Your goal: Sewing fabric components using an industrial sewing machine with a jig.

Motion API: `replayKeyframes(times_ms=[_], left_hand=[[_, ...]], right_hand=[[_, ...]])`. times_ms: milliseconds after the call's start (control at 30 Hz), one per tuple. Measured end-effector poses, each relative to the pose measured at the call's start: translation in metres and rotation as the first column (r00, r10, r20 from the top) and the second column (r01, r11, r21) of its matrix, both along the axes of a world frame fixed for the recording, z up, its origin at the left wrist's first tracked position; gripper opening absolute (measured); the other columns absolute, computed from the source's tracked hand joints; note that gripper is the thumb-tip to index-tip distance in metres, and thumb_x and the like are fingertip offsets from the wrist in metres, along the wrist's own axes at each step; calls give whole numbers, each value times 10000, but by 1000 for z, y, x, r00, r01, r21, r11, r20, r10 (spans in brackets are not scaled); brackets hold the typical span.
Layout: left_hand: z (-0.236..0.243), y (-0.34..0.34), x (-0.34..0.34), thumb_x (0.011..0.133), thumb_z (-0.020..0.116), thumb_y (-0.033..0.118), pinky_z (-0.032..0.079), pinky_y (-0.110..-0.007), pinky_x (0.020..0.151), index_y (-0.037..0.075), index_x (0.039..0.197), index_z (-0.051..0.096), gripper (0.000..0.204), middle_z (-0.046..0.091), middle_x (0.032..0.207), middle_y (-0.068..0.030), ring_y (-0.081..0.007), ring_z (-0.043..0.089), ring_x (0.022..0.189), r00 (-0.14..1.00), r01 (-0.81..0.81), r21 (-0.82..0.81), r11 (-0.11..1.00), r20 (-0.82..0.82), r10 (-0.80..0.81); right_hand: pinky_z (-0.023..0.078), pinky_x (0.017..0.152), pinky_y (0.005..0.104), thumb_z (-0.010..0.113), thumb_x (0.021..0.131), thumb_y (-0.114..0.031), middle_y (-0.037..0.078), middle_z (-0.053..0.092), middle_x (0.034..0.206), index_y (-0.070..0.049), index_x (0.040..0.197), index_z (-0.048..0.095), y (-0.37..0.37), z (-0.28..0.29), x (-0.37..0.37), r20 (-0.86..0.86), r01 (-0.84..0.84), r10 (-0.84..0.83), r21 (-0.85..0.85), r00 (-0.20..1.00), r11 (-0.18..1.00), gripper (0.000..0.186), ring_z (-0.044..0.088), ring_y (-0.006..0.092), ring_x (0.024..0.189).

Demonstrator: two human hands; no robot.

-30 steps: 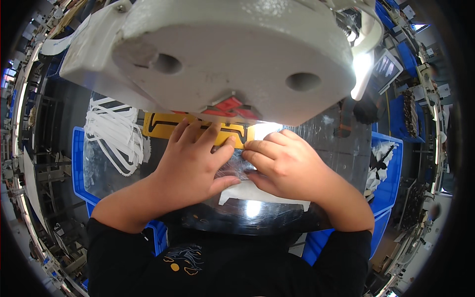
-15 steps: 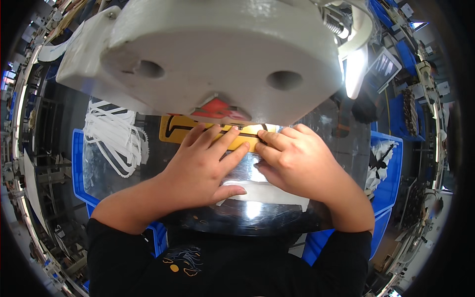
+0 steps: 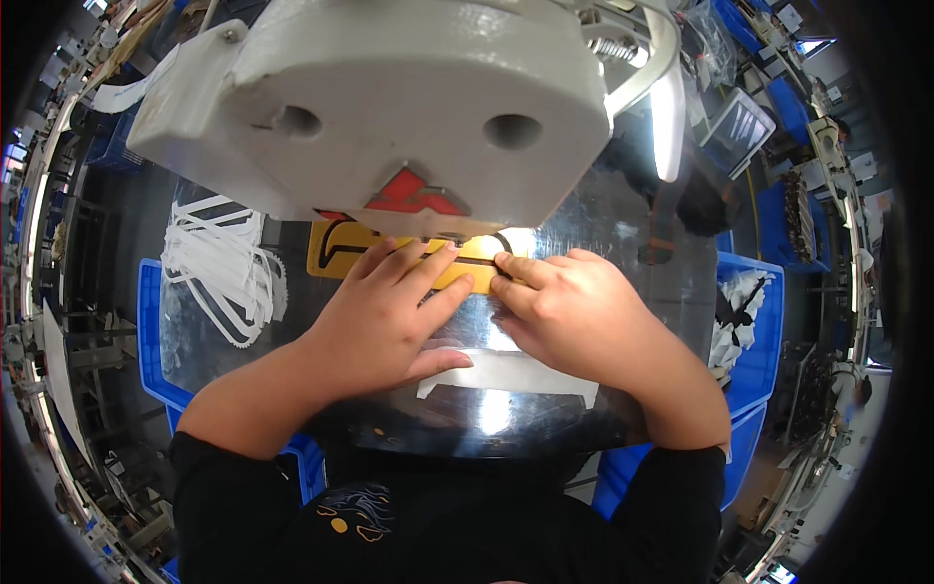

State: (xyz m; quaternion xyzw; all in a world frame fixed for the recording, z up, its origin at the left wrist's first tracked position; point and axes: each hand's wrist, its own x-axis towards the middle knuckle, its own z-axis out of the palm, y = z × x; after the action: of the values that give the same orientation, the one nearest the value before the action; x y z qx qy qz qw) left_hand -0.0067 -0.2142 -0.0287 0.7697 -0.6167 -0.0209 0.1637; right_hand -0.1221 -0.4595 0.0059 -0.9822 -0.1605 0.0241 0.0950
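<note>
A yellow slotted template (image 3: 341, 250) with black lines lies under the pale sewing machine head (image 3: 399, 117), which bears red raised shapes (image 3: 409, 195). My left hand (image 3: 389, 326) has its fingers spread over the template, tips pressing near the machine head, thumb stretched toward me. My right hand (image 3: 569, 311) has bent fingers gripping at the template's right part; its thumb is mostly hidden. Nearer me, a white strip (image 3: 506, 380) lies on the shiny steel table (image 3: 457, 433).
A pile of white looped pieces (image 3: 219, 263) lies left. Blue bins (image 3: 151, 331) flank the table, the right one (image 3: 764, 360) holding white and black scraps. A white lamp (image 3: 666, 127) and a tablet (image 3: 739, 131) sit at upper right. Racks line both sides.
The yellow template and both hands shifted right from a second ago, then slightly left in the picture since half a second ago. The machine head appears farther left in view.
</note>
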Motion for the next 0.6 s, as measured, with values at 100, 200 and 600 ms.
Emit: replayKeyframes(times_ms=[100,200,600], left_hand=[[-2,1,1,922,816,541,413,-581,1235,56,1463,685,739,595,1555,-243,-459,548,1430,1000,3,-9,1000,-8,-3],[-5,2,3,941,807,530,422,-571,1239,44,1449,687,713,595,1554,-242,-457,561,1429,1000,0,-18,1000,-19,0],[-4,0,1,941,820,489,450,-537,1224,26,1378,720,645,658,1473,-212,-392,617,1396,1000,22,-28,999,-15,-23]], right_hand=[[615,851,405,822,911,-236,134,798,1275,-50,1176,819,1,-1,-1,-7,22,-22,30,1000,999,324,800,288,967],[623,857,414,824,907,-231,143,796,1275,-45,1172,817,1,-3,-3,-17,39,-39,29,999,999,324,803,306,974],[556,723,454,843,898,-269,98,672,782,-70,759,704,-55,-18,-23,133,285,-302,134,944,949,279,682,330,757]])
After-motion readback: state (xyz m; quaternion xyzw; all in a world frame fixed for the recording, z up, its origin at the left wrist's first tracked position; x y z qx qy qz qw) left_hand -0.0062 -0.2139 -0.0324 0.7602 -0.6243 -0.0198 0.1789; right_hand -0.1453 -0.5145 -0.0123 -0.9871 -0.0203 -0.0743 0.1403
